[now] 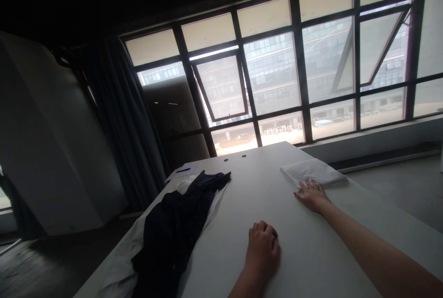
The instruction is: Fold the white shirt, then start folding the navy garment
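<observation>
1. A wall of tall steel-framed windows (277, 67) fills the far side of the room, with two top-hung panes (221, 88) standing ajar and a multi-storey building showing through the glass.

2. A long dark curtain (121, 118) hangs at the left end of the windows, and a large pale pillar (51, 136) stands further left. A grey floor (391, 192) shows to the right of the worktop.

3. The long white worktop (263, 205) runs away from the person toward the windows, with two small round holes (235, 157) near its far end.

4. A crumpled dark navy garment (169, 238) lies along the left side of the worktop, spread over loose white fabric (119, 261) that hangs past the near left edge.

5. A folded white cloth (311, 171) lies flat near the right edge of the worktop, toward the far end.

6. The hands are well apart, and neither grips anything. The right hand (309, 195) lies flat and open on the worktop, its fingertips (308, 183) touching the near edge of the folded white cloth. The left hand (263, 249) rests curled on the bare worktop, just to the right of the dark navy garment but not touching it.

7. A sheet of paper (182, 171) lies at the far left of the worktop, just beyond the garment, with a blue pen (183, 169) on it.
</observation>
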`<action>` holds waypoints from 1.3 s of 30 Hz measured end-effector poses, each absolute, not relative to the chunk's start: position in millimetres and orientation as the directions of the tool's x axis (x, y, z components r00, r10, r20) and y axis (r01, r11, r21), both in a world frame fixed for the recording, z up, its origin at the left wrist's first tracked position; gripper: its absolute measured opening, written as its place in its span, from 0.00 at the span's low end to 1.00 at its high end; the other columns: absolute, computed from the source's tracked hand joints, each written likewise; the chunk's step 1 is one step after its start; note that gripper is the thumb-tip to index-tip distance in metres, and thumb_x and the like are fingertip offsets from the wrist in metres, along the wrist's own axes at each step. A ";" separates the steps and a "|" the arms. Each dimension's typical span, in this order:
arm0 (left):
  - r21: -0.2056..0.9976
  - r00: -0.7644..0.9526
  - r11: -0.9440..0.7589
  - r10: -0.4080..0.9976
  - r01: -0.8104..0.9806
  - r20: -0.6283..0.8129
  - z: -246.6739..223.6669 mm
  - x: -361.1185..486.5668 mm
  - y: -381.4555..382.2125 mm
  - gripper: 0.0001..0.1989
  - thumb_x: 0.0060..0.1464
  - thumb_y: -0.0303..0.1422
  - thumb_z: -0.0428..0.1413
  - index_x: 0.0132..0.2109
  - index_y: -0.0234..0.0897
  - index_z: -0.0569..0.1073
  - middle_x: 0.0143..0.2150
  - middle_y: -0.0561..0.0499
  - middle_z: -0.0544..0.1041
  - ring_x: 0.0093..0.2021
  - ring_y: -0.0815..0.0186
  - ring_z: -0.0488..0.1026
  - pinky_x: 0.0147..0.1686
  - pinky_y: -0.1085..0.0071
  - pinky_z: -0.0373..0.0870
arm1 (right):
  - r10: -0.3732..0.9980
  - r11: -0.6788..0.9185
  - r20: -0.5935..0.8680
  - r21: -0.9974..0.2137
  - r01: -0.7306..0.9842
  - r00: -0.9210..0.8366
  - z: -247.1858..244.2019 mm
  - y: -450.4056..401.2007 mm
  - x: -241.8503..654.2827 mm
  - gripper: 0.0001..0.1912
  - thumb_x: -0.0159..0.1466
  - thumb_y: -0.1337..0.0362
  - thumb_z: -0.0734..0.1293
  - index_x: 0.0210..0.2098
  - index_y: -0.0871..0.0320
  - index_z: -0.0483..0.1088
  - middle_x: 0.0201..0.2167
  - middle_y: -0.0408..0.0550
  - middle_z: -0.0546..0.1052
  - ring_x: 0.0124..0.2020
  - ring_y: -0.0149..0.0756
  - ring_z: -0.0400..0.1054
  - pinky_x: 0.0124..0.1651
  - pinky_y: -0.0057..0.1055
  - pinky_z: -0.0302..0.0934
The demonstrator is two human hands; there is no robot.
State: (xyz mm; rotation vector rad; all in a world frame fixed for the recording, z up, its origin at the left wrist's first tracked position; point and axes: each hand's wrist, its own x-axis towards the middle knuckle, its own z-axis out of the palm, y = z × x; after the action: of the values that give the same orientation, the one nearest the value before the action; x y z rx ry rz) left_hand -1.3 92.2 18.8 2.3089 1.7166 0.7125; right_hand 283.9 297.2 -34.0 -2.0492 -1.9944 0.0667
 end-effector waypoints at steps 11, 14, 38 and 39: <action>0.347 0.235 -0.322 0.934 0.881 0.271 18.9 2.6 90.6 0.12 0.55 0.30 0.52 0.45 0.43 0.75 0.49 0.46 0.74 0.52 0.51 0.66 0.54 0.57 0.59 | 0.974 0.169 0.180 -0.163 0.972 -0.139 -60.3 193.8 243.5 0.35 0.69 0.50 0.52 0.71 0.57 0.59 0.74 0.56 0.55 0.74 0.63 0.42 0.70 0.69 0.29; 0.365 0.227 -0.307 0.942 0.879 0.247 20.8 4.0 87.9 0.12 0.57 0.31 0.52 0.47 0.42 0.76 0.50 0.45 0.74 0.53 0.52 0.66 0.55 0.57 0.58 | 0.978 0.159 0.155 -0.135 0.978 -0.137 -53.8 161.6 214.6 0.36 0.70 0.50 0.51 0.71 0.62 0.57 0.74 0.61 0.53 0.74 0.65 0.42 0.68 0.71 0.29; 0.312 -0.582 0.539 0.451 0.782 0.677 116.5 -251.1 104.4 0.27 0.62 0.45 0.48 0.59 0.29 0.70 0.51 0.32 0.76 0.49 0.41 0.75 0.42 0.53 0.71 | 0.983 0.166 0.119 -0.242 0.956 -0.141 -16.2 134.3 207.5 0.33 0.71 0.46 0.53 0.68 0.56 0.64 0.72 0.59 0.59 0.73 0.66 0.45 0.68 0.71 0.30; 0.314 -0.631 0.592 0.460 0.743 0.625 105.2 -262.2 102.4 0.30 0.62 0.47 0.49 0.60 0.27 0.70 0.50 0.31 0.76 0.48 0.40 0.75 0.41 0.53 0.71 | 0.983 0.166 0.120 -0.240 0.956 -0.140 -15.6 133.9 207.2 0.33 0.71 0.46 0.53 0.68 0.56 0.64 0.72 0.59 0.59 0.73 0.66 0.45 0.68 0.71 0.30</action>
State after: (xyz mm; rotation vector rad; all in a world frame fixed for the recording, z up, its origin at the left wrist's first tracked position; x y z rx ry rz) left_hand -262.2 102.4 105.2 1.3195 3.2229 1.0707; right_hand 207.2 133.9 -15.6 -1.8759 -2.1952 0.1542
